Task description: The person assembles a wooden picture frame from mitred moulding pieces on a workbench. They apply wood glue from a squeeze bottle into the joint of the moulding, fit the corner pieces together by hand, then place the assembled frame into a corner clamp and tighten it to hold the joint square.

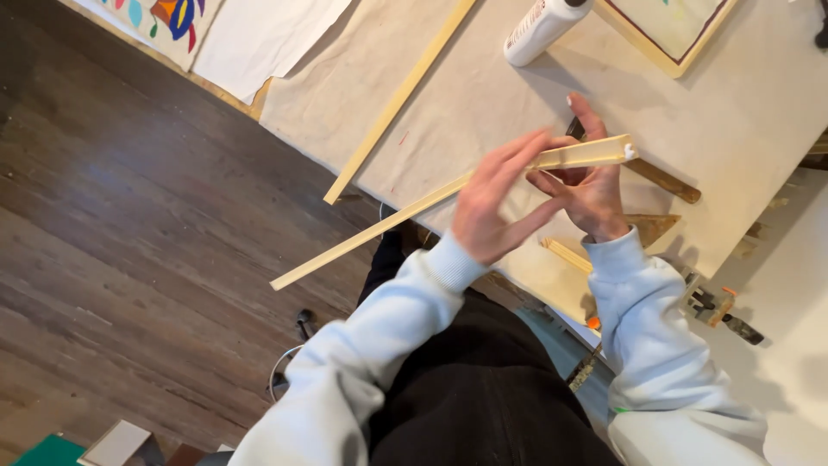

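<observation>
Head view, looking down over pale-sleeved arms. A long, light wooden strip (431, 200) is held in the air at the centre of the frame, running diagonally from lower left, over the dark plank floor (129, 216), to upper right, over the cloth-covered desk (742, 112). A dab of white glue shows on its upper-right end.

The left hand (492, 203) sits at centre frame with its back toward the camera, forearm rising from lower left. Its fingers (517, 155) are extended and held close together, laid along the near face of the strip; the thumb is hidden.

The right hand (591, 181) lies just right of the left, wrist bent, forearm coming up from lower right. It supports the strip from beneath and behind near the glued end; one finger points up toward the top of the frame, the others curl under the wood. The two hands touch or nearly touch at the fingertips.

On the desk: a second wooden strip (401, 95) at upper centre, a white glue bottle (543, 28) lying at the top edge, a framed picture (668, 30) at upper right, and a dark wooden stick (664, 179) right of the hands.
</observation>
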